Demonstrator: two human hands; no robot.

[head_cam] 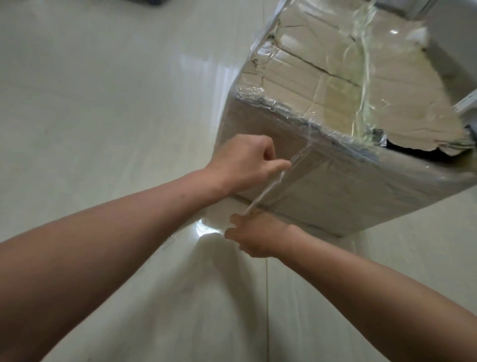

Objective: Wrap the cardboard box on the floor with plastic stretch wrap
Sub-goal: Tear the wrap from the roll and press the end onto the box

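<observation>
A large brown cardboard box (335, 181) stands on the tiled floor at the upper right, its top torn and its sides covered in clear film. A twisted strand of plastic stretch wrap (268, 190) runs from the box's near side down to my hands. My left hand (245, 162) is against the box's near face, fingers curled, pinching the strand's upper part. My right hand (255, 236) is lower, by the box's bottom edge, gripping the strand's lower end. The roll is out of sight.
Glossy pale floor tiles (103, 103) spread to the left and below, with a bright reflection near my right hand. A white object (467, 100) touches the box's right side. Something dark (154, 2) lies at the top edge.
</observation>
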